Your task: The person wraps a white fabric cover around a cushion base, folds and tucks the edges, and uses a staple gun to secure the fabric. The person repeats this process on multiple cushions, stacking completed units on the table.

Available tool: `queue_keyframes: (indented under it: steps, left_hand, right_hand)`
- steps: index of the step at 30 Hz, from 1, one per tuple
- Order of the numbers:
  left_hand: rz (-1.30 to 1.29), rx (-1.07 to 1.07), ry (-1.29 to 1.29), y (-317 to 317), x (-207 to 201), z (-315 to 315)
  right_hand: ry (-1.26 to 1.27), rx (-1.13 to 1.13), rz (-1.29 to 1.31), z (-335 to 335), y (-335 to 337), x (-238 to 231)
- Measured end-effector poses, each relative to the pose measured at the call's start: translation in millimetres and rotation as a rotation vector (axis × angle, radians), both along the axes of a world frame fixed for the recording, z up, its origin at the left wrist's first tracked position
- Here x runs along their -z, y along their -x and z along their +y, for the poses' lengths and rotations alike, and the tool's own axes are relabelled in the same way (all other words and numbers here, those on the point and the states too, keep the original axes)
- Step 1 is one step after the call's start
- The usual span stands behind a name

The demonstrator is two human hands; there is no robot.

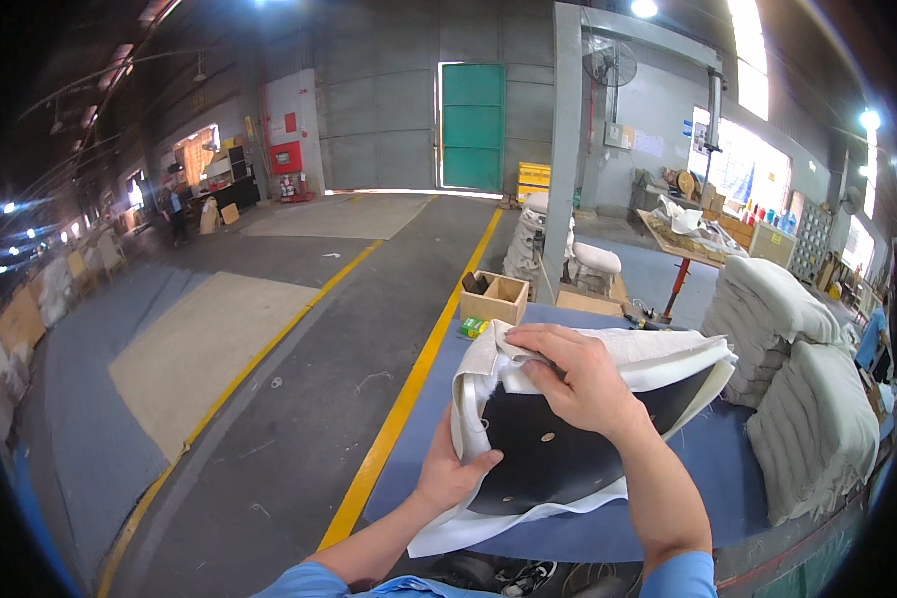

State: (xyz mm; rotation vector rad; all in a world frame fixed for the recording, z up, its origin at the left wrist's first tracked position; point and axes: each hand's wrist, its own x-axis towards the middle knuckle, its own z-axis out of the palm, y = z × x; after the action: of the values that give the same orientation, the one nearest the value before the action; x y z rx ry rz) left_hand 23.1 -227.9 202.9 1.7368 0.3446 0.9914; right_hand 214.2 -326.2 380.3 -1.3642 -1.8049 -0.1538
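Note:
An upholstered seat panel (558,463) stands tilted before me, with its black board side facing me and small holes in it. White padding and pale fabric (658,346) wrap around its edges, and a loose white flap lies along the bottom. My left hand (455,470) grips the panel's left edge, thumb on the black board and fingers behind. At the upper left corner, my right hand (573,374) pinches the folded fabric edge. The fingertips of my left hand are hidden behind the cover.
On the blue-topped table (718,483) stand stacks of pale covered cushions (812,429) at right. A wooden box (495,298) and small green carton (474,328) sit beyond the panel. A grey post (558,169) rises behind. One person (174,211) stands far left.

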Motion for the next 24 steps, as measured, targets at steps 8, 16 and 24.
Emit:
queue_keyframes:
  steps: [8, 16, 24]
  left_hand:
    - [-0.356, 0.116, -0.032, -9.5, -45.9, 2.7]
    - [-0.507, -0.264, -0.391, -12.7, -52.6, 2.0]
    - [-0.284, -0.667, -0.591, 0.5, -63.0, -6.9]
  right_hand:
    - [-0.322, -0.144, -0.088, -13.6, -3.8, 16.0]
    - [-0.362, 0.058, -0.295, -1.8, 1.9, 31.8]
    - [-0.360, 0.076, -0.270, 12.0, 8.0, 40.0]
